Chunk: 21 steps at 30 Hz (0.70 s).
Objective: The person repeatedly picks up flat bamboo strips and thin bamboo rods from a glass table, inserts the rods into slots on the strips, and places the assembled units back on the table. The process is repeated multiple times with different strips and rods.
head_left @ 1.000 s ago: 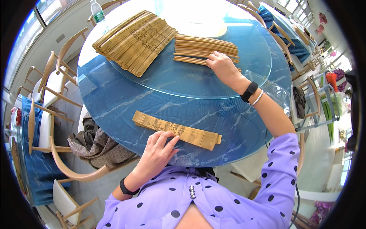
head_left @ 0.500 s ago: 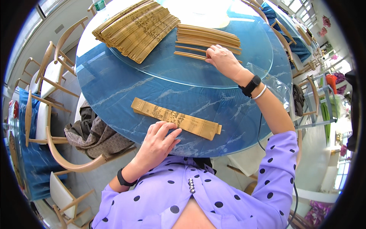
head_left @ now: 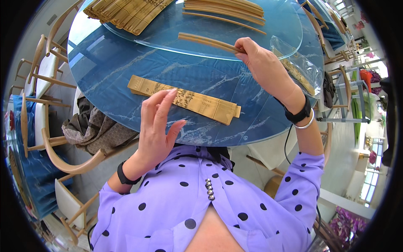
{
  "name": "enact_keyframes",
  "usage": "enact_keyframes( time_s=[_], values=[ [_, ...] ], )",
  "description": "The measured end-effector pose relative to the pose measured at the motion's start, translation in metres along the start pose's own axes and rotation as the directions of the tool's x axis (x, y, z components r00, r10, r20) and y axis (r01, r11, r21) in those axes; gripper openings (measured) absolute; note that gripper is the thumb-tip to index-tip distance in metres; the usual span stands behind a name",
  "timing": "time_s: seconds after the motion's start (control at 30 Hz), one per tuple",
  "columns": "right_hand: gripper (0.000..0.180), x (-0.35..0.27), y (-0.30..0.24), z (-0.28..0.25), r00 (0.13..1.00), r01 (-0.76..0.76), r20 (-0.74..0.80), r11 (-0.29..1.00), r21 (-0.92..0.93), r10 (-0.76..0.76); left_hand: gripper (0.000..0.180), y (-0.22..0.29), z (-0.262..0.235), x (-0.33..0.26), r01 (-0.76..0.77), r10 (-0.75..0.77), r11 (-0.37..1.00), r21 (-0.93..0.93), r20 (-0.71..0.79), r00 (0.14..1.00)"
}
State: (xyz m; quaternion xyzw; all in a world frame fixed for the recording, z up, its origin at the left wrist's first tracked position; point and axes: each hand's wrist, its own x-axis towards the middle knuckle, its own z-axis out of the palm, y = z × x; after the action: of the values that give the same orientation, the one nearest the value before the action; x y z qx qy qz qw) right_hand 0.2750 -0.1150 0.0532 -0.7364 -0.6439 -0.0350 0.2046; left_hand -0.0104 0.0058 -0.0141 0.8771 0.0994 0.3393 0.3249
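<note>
My right hand (head_left: 264, 63) grips one end of a thin bamboo slat (head_left: 208, 41) and holds it just above the glass turntable (head_left: 252, 46). My left hand (head_left: 157, 126) hovers open, fingers spread, over the near end of a flat bundle of bamboo slats (head_left: 197, 103) that lies on the round blue marble table (head_left: 117, 63). More loose slats (head_left: 224, 10) lie on the turntable behind the held one. A large pile of folded bamboo pieces (head_left: 126, 12) sits at the far left of the turntable.
A clear plastic bag (head_left: 300, 69) with a bamboo piece inside lies under my right wrist. Wooden chairs (head_left: 46, 138) stand at the left, one with a grey-brown cloth (head_left: 92, 126) on it. More chairs and a metal rack (head_left: 350, 96) stand at the right.
My right hand has lifted one slat off the loose stack and drawn it toward me. My left hand has risen off the flat bundle. The view has tilted down.
</note>
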Motion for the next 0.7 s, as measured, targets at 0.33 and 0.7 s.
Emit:
enact_keyframes(
  time_s=[0.33, 0.7],
  values=[
    [0.024, -0.111, -0.119, 0.024, 0.998, 0.057, -0.011, 0.987, 0.153, -0.056, 0.057, 0.027, 0.008, 0.008, 0.089, -0.015, 0.856, -0.509, 0.147, 0.989],
    [0.023, -0.164, -0.089, 0.012, 0.671, -0.599, -0.043, 0.576, 0.556, 0.740, 0.057, 0.012, 0.021, 0.051, -0.345, 0.235, 0.928, 0.144, 0.493, 0.837]
  ],
)
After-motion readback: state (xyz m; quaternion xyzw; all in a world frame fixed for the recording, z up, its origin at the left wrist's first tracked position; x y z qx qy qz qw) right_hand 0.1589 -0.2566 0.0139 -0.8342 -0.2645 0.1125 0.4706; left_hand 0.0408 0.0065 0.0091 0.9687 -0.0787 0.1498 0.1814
